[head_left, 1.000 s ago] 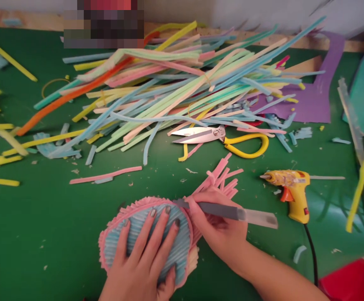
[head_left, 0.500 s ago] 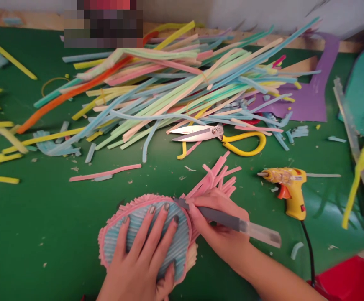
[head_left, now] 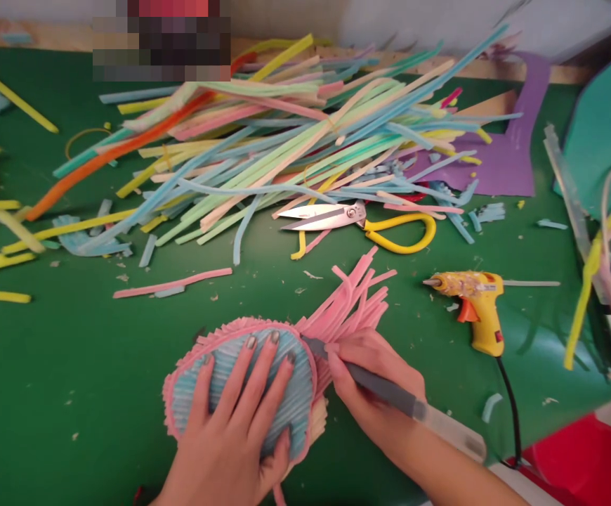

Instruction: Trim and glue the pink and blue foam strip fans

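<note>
My left hand [head_left: 234, 429] lies flat with fingers spread on an oval blue foam piece [head_left: 221, 365] edged with pink strips, low in the middle of the view. My right hand [head_left: 373, 393] is closed round a grey utility knife [head_left: 384, 390], its tip at the oval's right rim. Loose pink strip ends [head_left: 350, 299] fan out up and to the right from that rim, just above my right hand.
A big heap of coloured foam strips [head_left: 284, 140] fills the back of the green table [head_left: 63, 365]. Yellow-handled scissors [head_left: 358, 221] and a yellow glue gun [head_left: 474, 302] with black cord lie right of centre. Purple sheet [head_left: 500, 161], teal sheet [head_left: 605, 140], red bin [head_left: 590, 464] at right.
The knife tip has slid down along the oval's right rim, and its handle now tilts lower. The pink strip ends have spread further. My left hand stays pressed on the oval.
</note>
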### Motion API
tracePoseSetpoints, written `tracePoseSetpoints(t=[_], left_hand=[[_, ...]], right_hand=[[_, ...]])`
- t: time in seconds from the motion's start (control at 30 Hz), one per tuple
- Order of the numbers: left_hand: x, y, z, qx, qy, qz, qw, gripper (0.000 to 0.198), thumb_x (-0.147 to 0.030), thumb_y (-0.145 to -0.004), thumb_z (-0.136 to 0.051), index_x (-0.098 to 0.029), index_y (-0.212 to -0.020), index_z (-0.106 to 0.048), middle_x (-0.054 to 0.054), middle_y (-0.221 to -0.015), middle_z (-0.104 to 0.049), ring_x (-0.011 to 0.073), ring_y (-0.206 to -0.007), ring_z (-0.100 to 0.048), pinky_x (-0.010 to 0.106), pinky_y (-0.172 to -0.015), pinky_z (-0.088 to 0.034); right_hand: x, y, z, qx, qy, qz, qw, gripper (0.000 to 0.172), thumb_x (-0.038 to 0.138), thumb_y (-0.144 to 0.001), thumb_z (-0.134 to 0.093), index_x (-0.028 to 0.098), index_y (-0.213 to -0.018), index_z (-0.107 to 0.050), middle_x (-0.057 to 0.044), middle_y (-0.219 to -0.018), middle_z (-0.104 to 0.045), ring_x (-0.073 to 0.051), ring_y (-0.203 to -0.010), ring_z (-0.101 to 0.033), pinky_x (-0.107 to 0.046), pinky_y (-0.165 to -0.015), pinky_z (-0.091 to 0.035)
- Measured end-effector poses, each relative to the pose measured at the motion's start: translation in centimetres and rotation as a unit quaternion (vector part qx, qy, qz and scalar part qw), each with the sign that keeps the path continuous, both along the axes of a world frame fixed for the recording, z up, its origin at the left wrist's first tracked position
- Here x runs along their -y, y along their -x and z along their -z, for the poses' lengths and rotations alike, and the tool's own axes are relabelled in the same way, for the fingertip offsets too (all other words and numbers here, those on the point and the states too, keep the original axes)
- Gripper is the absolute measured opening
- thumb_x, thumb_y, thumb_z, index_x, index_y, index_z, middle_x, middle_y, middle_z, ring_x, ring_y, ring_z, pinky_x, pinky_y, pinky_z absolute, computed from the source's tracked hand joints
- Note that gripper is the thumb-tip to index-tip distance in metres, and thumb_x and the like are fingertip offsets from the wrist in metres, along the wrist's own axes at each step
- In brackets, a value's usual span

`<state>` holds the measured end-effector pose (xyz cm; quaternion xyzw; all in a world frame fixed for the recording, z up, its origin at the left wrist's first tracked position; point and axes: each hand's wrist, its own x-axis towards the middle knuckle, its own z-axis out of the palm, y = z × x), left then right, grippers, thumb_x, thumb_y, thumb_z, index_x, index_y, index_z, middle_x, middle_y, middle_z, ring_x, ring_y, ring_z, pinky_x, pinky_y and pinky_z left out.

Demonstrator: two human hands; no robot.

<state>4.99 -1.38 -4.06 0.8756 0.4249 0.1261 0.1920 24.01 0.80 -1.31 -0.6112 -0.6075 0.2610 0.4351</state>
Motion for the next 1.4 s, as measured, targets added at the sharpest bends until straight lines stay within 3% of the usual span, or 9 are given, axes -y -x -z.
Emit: tracePoseSetpoints(t=[0.17, 0.4, 0.53, 0.67, 0.8, 0.97, 1.2, 1.4], left_hand=[[-0.1, -0.2, 0.0, 0.012, -0.004, 0.0, 1.0, 0.055, -0.041, -0.087, -0.048, -0.018, -0.137, -0.048, 0.009, -0.135, -0.056, 0.0202, -0.144, -0.018, 0.046, -0.117, -0.002], [-0.4, -0.1, -0.1, 0.011, 0.001, 0.003, 1.0, 0.053, -0.041, -0.088, -0.045, -0.018, -0.136, -0.049, 0.01, -0.134, -0.057, 0.0173, -0.145, -0.012, 0.046, -0.117, -0.002], [-0.3, -0.1, -0.1, 0.007, -0.001, 0.004, 1.0, 0.053, -0.041, -0.087, -0.046, -0.018, -0.135, -0.05, 0.009, -0.135, -0.056, 0.0204, -0.144, -0.018, 0.047, -0.116, -0.003], [-0.1, -0.1, -0.1, -0.002, -0.001, -0.001, 1.0, 0.054, -0.042, -0.086, -0.049, -0.019, -0.135, -0.051, 0.01, -0.137, -0.054, 0.0264, -0.137, -0.033, 0.049, -0.116, -0.005], [0.0, -0.2, 0.0, -0.002, -0.003, -0.005, 1.0, 0.053, -0.042, -0.085, -0.049, -0.019, -0.133, -0.052, 0.01, -0.137, -0.054, 0.0284, -0.131, -0.041, 0.05, -0.115, -0.007], [0.0, -0.1, 0.0, -0.003, -0.005, -0.001, 1.0, 0.053, -0.042, -0.085, -0.048, -0.018, -0.131, -0.054, 0.011, -0.138, -0.053, 0.0289, -0.131, -0.041, 0.05, -0.115, -0.008], [0.0, 0.0, 0.1, -0.004, -0.015, 0.004, 1.0, 0.055, -0.042, -0.086, -0.046, -0.017, -0.134, -0.051, 0.011, -0.139, -0.052, 0.0287, -0.134, -0.038, 0.05, -0.115, -0.007], [-0.1, -0.1, -0.1, -0.01, -0.012, 0.005, 1.0, 0.056, -0.042, -0.086, -0.047, -0.019, -0.137, -0.049, 0.011, -0.14, -0.051, 0.0301, -0.131, -0.041, 0.05, -0.115, -0.008]], right_hand=[[-0.4, -0.1, 0.1, -0.004, -0.02, 0.012, 1.0, 0.021, 0.0, -0.075, -0.058, 0.019, -0.083, -0.063, 0.0, -0.062, -0.064, -0.011, -0.053, -0.058, -0.025, -0.052, -0.051], [-0.8, 0.4, 0.9, -0.025, -0.013, -0.046, 0.999, 0.022, 0.0, -0.078, -0.06, 0.016, -0.093, -0.065, -0.004, -0.07, -0.067, -0.014, -0.063, -0.063, -0.028, -0.06, -0.054], [-0.8, 0.4, 0.9, -0.021, -0.003, -0.04, 0.999, 0.019, 0.001, -0.078, -0.059, 0.016, -0.088, -0.064, -0.003, -0.068, -0.066, -0.013, -0.06, -0.061, -0.027, -0.058, -0.053], [-0.2, 0.2, 0.7, 0.002, -0.005, -0.016, 1.0, 0.017, 0.001, -0.078, -0.058, 0.017, -0.082, -0.062, -0.002, -0.063, -0.063, -0.012, -0.057, -0.059, -0.027, -0.055, -0.051], [0.8, 0.0, 0.8, 0.045, -0.044, -0.029, 0.998, 0.019, -0.001, -0.077, -0.058, 0.017, -0.083, -0.061, -0.002, -0.063, -0.063, -0.012, -0.056, -0.058, -0.026, -0.052, -0.051], [1.3, 0.1, 1.3, 0.09, -0.108, -0.044, 0.989, 0.022, 0.0, -0.077, -0.059, 0.015, -0.093, -0.062, -0.005, -0.065, -0.066, -0.014, -0.057, -0.06, -0.027, -0.051, -0.053], [0.8, 0.3, 1.7, 0.102, -0.115, -0.049, 0.987, 0.02, 0.002, -0.076, -0.063, 0.014, -0.093, -0.063, -0.006, -0.068, -0.067, -0.015, -0.06, -0.062, -0.028, -0.055, -0.055], [1.7, 0.2, 1.6, 0.113, -0.123, -0.05, 0.985, 0.023, 0.001, -0.076, -0.061, 0.018, -0.09, -0.061, -0.003, -0.064, -0.064, -0.014, -0.055, -0.058, -0.027, -0.049, -0.051]])
